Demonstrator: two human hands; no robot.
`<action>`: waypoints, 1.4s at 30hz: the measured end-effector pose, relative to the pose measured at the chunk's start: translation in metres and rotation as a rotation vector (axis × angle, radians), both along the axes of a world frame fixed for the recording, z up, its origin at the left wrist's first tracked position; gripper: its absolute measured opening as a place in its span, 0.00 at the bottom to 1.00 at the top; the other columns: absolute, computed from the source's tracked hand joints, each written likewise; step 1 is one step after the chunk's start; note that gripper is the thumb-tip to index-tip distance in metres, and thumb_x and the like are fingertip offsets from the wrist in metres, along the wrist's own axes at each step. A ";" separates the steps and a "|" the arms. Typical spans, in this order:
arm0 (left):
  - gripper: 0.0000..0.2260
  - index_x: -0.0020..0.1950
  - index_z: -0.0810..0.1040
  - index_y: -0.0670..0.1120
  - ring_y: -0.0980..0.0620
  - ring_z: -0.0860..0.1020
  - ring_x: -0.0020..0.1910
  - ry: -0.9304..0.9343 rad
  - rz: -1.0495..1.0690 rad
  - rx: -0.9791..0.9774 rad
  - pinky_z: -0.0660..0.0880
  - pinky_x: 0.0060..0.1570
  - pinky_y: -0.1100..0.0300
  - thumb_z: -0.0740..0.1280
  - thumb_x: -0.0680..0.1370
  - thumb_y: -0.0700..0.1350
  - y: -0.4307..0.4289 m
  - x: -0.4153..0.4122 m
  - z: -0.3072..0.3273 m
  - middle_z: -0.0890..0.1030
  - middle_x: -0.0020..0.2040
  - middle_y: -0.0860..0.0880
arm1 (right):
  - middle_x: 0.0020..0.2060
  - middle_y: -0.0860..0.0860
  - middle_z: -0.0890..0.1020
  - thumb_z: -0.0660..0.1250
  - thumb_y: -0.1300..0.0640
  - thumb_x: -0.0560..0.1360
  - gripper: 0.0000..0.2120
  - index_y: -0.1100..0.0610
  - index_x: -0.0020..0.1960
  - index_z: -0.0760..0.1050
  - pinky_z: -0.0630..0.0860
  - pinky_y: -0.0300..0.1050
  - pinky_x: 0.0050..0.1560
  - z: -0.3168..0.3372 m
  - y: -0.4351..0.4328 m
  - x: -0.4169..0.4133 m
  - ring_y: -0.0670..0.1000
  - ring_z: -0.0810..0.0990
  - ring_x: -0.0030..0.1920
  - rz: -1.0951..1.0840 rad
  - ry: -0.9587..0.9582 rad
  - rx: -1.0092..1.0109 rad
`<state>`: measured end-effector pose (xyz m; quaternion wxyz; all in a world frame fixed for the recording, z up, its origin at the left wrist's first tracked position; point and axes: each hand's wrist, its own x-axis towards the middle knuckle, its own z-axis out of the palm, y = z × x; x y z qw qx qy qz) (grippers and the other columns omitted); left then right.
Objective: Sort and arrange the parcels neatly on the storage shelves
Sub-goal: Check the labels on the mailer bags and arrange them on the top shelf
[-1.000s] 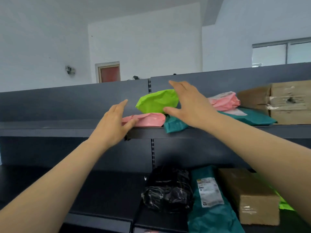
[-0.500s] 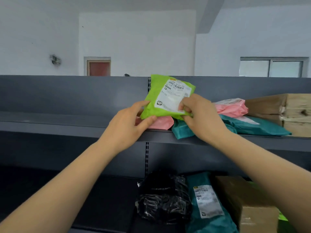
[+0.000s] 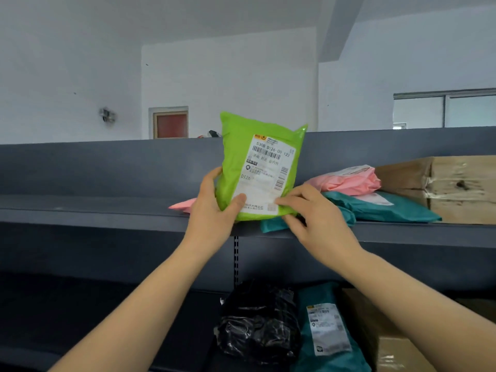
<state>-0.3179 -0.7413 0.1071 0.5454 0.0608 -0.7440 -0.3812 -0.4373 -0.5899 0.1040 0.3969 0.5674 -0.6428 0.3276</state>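
Note:
A lime green parcel (image 3: 236,157) with a white shipping label stands upright at the front edge of the upper shelf (image 3: 94,214). My left hand (image 3: 212,213) grips its lower left corner, thumb across the label. My right hand (image 3: 314,218) pinches its lower right corner. Behind it a flat pink parcel (image 3: 182,205) lies on the shelf. To the right, a second pink parcel (image 3: 349,181) sits on a teal parcel (image 3: 381,209).
A cardboard box (image 3: 456,186) fills the upper shelf's right end. On the lower shelf lie a black wrapped parcel (image 3: 257,326), a teal parcel with a label (image 3: 327,334) and a brown box (image 3: 386,342). The left parts of both shelves hold nothing.
The green parcel lay flat on the pile; both hands took hold of it and tipped it upright, label facing me. The camera view has shifted slightly.

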 end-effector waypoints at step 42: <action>0.11 0.51 0.83 0.49 0.45 0.81 0.49 0.026 0.272 0.311 0.78 0.53 0.43 0.67 0.72 0.41 -0.118 0.072 0.010 0.84 0.46 0.49 | 0.32 0.53 0.69 0.59 0.62 0.77 0.15 0.56 0.34 0.60 0.51 0.49 0.34 0.051 -0.062 0.003 0.54 0.66 0.35 -0.214 -0.513 -0.224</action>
